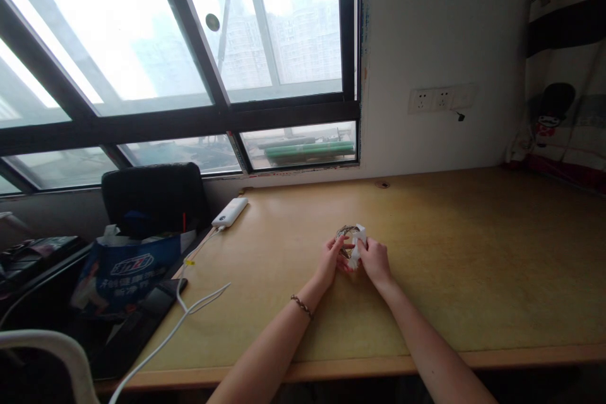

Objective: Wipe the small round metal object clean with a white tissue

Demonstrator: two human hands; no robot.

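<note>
Over the middle of the wooden table, both hands are closed around a small bundle. My left hand (330, 260) grips a coil of thin, dark, wire-like strands (347, 230) from the left, its fingers reaching across the loop. A white, crumpled-looking piece (360, 234) lies against the coil's right side, and my right hand (375, 260) pinches it with the thumb on top. Fingers cover part of both, so I cannot tell whether the white piece is wrapped on the coil or is a separate part. A braided bracelet circles the left wrist.
A white power bank (230, 212) lies at the table's left edge, its white cable (189, 310) running down that side. Beyond that edge are a blue printed bag (132, 274) and a black chair (154, 196). Wall sockets (433, 100) sit above the table (473, 265).
</note>
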